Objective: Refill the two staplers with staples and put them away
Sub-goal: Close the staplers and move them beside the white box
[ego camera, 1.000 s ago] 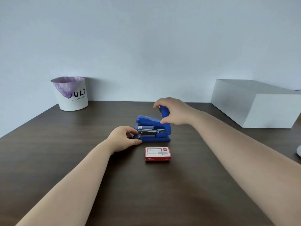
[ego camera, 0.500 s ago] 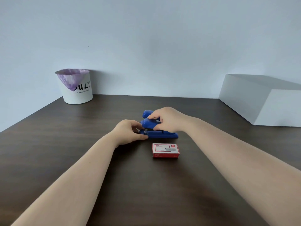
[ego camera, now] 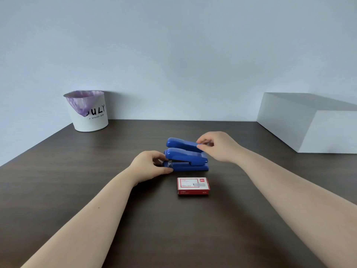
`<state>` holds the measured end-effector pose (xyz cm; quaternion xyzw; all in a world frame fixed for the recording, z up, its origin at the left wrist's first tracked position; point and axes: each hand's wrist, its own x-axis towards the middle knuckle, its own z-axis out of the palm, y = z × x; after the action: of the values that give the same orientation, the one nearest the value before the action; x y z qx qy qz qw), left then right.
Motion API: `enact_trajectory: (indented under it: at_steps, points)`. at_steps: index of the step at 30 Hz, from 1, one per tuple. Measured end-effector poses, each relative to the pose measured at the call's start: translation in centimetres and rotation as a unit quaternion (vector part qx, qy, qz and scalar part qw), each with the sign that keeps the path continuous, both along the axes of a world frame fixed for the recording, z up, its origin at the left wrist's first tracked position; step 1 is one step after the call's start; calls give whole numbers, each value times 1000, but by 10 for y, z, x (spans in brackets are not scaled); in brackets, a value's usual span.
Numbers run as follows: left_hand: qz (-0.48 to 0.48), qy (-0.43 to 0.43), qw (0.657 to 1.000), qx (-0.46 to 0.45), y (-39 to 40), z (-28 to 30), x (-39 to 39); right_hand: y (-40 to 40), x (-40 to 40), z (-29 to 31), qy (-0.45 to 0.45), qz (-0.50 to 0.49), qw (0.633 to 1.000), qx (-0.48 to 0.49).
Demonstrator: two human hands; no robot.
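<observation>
So closest to the person there's a red and white staple box (ego camera: 193, 186) lying flat and shut on the dark wood desk (ego camera: 77, 190), just in front of the staplers and touching neither hand. Right behind it sit two blue staplers side by side, noses pointing left. The near stapler (ego camera: 186, 158) looks closed, top down on its base, and the left hand (ego camera: 150, 166) is pinched around its front end, thumb low by the base and fingers curled by the nose, basically steadying it. The far stapler (ego camera: 183, 144) sits just behind, and the right hand (ego camera: 218, 147) has its fingertips closing on the back end of that one's top; can't tell if it's a firm hold or just touching. My guess is the near one is done or at least shut, and the step in hand is starting on the far one. Next move probably needs its top flipped open, then the box opened for a strip of staples, so one hand has to let go. Further back there's a white bin (ego camera: 90, 113) with a purple liner on the left by the wall, and a big white box (ego camera: 309, 120) on the right, maybe where they get put away.
</observation>
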<state>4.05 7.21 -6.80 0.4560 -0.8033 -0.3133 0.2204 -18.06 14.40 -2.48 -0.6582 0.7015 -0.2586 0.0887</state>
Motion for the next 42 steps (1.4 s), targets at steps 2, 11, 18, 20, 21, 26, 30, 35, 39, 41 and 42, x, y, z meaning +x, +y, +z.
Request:
enact_trajectory:
  at_steps: [2, 11, 18, 20, 21, 26, 30, 35, 39, 41, 42]
  points:
    - [3, -1, 1000, 1, -1, 1, 0, 3, -9, -3, 1, -14, 1000, 9]
    - [-2, 13, 1000, 18, 0, 3, -1, 1, -9, -10, 1, -3, 1000, 17]
    - [-1, 31, 999, 13, 0, 4, -1, -14, -11, -4, 24, -42, 999, 5]
    - [-3, 27, 1000, 11, -1, 4, -2, -22, -10, -3, 29, -45, 998, 28]
    - [-3, 26, 1000, 11, -2, 5, -2, -26, -8, -3, 37, -44, 997, 46]
    - [-4, 23, 1000, 10, -5, 6, -3, -43, 0, -8, 89, -12, 990, 111]
    - [-7, 21, 1000, 12, -5, 6, -3, -43, -2, -10, 81, -10, 991, 105]
    - [-4, 21, 1000, 16, -4, 6, -3, -40, -3, -13, 63, -30, 994, 86]
    - [-2, 19, 1000, 12, -4, 5, -2, -35, -3, -13, 58, -46, 994, 79]
    - [0, 17, 1000, 12, -4, 5, -3, -33, -5, -14, 58, -53, 994, 79]
    - [2, 14, 1000, 12, -4, 5, -3, -32, -8, -14, 57, -58, 994, 77]
